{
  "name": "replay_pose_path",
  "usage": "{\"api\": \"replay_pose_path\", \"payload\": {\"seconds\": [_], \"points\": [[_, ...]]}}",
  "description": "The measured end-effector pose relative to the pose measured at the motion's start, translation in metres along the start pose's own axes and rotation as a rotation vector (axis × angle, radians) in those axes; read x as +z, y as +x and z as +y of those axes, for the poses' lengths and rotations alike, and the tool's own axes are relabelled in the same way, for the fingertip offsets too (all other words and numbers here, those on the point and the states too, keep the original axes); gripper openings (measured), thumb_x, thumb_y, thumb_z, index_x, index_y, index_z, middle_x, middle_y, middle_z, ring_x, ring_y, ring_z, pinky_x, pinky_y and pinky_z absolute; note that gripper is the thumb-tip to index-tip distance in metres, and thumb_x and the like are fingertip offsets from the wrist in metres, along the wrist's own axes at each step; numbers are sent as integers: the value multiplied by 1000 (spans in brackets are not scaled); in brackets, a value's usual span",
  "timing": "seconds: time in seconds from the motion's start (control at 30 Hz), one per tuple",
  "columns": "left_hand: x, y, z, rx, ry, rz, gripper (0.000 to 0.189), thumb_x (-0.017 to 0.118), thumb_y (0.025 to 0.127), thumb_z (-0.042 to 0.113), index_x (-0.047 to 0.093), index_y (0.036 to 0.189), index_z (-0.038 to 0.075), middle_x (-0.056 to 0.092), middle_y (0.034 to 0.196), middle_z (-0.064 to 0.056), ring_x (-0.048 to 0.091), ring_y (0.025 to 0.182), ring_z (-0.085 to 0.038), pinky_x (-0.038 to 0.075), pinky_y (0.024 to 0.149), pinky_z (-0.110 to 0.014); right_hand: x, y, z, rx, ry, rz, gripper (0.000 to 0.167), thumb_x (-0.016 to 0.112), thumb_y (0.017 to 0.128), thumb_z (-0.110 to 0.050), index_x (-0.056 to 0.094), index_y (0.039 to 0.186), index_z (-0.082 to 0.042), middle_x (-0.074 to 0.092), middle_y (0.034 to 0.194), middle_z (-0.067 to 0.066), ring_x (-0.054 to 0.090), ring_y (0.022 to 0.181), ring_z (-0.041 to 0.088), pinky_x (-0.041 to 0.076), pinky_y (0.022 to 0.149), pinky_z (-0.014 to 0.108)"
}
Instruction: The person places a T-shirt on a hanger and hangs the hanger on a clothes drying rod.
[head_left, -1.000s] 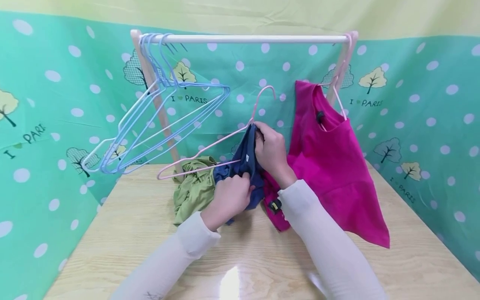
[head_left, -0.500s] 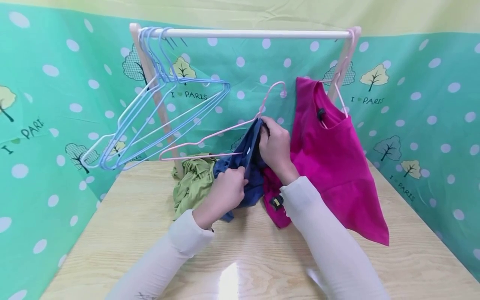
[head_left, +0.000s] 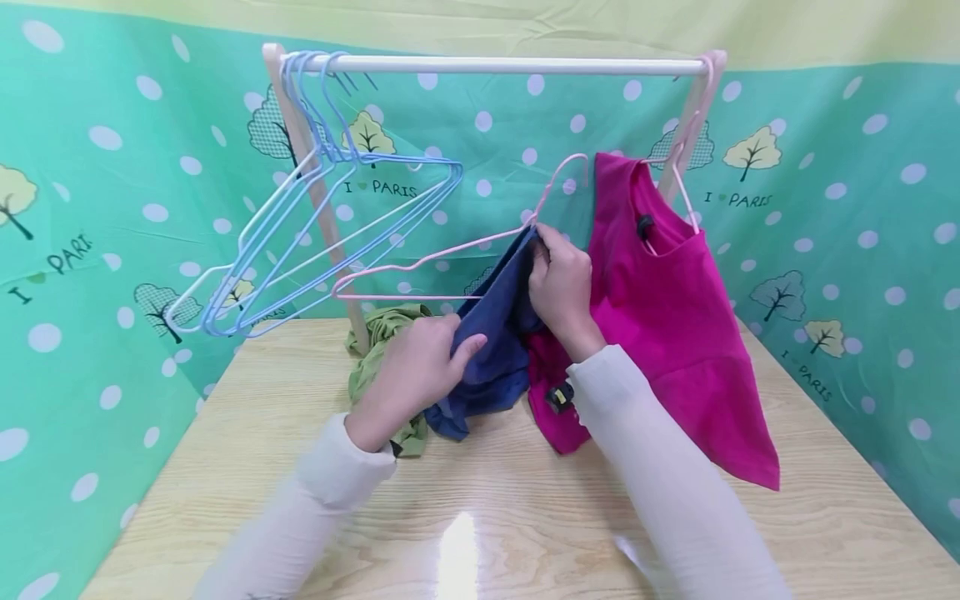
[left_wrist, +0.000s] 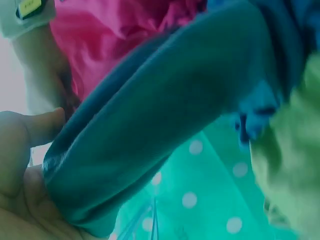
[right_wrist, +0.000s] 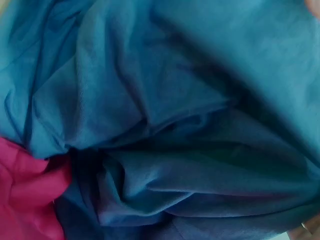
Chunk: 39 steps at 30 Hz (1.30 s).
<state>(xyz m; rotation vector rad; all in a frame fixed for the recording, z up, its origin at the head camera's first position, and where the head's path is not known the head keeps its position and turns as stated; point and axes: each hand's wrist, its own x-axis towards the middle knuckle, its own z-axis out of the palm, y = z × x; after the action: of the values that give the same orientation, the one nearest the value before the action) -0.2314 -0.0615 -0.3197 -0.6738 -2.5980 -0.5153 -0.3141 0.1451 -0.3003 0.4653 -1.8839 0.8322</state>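
Only a sliver of my right hand point(right_wrist: 314, 7) shows, grip out of sight. Just beside it, blue cloth point(right_wrist: 175, 90) spreads wide in deep, loose folds. Magenta cloth point(right_wrist: 30, 192), crumpled, well apart from my fingers, touching the blue's far edge.

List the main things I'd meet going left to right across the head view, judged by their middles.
Blue hangers, green cloth, blue cloth, right hand, hanging pink top.
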Motion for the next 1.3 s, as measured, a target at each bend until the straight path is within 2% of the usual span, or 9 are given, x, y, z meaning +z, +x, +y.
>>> {"api": "replay_pose_path", "payload": {"seconds": [0.13, 0.27, 0.43, 0.5, 0.6, 0.8, 0.93, 1.13, 1.3], "points": [[-12, -1, -11, 12, 18, 80, 46, 65, 100, 43, 46, 74, 11, 41, 60, -2, 46, 52, -21, 36, 49, -34, -5, 2, 1, 36, -25, -6, 19, 57, 102, 0, 72, 113, 4, 75, 104, 20, 72, 91, 39, 57, 83, 51], [-22, -2, -21, 48, 9, 170, 45, 67, 100, 40, 47, 73, 9, 40, 61, -3, 45, 53, -23, 36, 51, -34, -8, 3, 2, 65, -52, -24, 18, 58, 102, -2, 72, 112, 2, 75, 104, 18, 71, 91, 39, 56, 84, 52], [-32, -5, -33, 90, -37, 284, 33, 68, 100, 32, 62, 85, 3, 61, 73, -11, 60, 68, -31, 49, 59, -42, -12, 3, 4, 79, -89, -42, 15, 58, 101, -2, 71, 107, 1, 74, 99, 19, 69, 85, 42, 55, 83, 55], [-35, -7, -39, 101, -60, 309, 29, 67, 101, 29, 67, 95, 0, 68, 86, -15, 66, 81, -35, 54, 69, -47, -13, 3, 6, 87, -97, -58, 15, 58, 101, -2, 70, 107, 2, 73, 99, 19, 69, 83, 42, 55, 82, 56], [-40, -11, -46, 129, -90, 333, 26, 66, 102, 23, 68, 101, -3, 70, 95, -20, 66, 91, -38, 55, 80, -51, -15, 3, 9, 95, -119, -90, 13, 58, 101, -3, 69, 105, 2, 73, 97, 20, 68, 82, 43, 55, 81, 56], [-52, -14, -57, 211, -120, 400, 16, 68, 99, 12, 66, 97, -4, 65, 87, -17, 61, 84, -36, 51, 75, -48, -20, 3, 16, 88, -166, -155, 12, 60, 100, -1, 71, 104, 0, 75, 96, 20, 69, 85, 44, 54, 81, 58], [-56, -15, -60, 250, -127, 410, 14, 69, 98, 11, 67, 97, -3, 66, 89, -15, 61, 82, -33, 51, 74, -46, -25, 3, 20, 79, -193, -188, 12, 60, 99, 0, 72, 99, -2, 75, 92, 20, 69, 83, 46, 53, 77, 60], [-61, -12, -59, 340, -113, 399, 10, 69, 97, 5, 65, 90, -1, 61, 81, -12, 55, 74, -28, 47, 66, -39, -31, 1, 30, 8, -235, -245, 12, 62, 99, -3, 62, 87, -2, 65, 74, 21, 66, 77, 46, 52, 73, 59], [-66, -9, -56, 490, -119, 308, 10, 69, 95, 2, 63, 87, 3, 56, 77, -5, 51, 72, -21, 45, 66, -35, -33, 0, 32, -7, -245, -267, 13, 62, 100, -4, 59, 87, -3, 62, 73, 20, 66, 77, 45, 53, 73, 58]]}}
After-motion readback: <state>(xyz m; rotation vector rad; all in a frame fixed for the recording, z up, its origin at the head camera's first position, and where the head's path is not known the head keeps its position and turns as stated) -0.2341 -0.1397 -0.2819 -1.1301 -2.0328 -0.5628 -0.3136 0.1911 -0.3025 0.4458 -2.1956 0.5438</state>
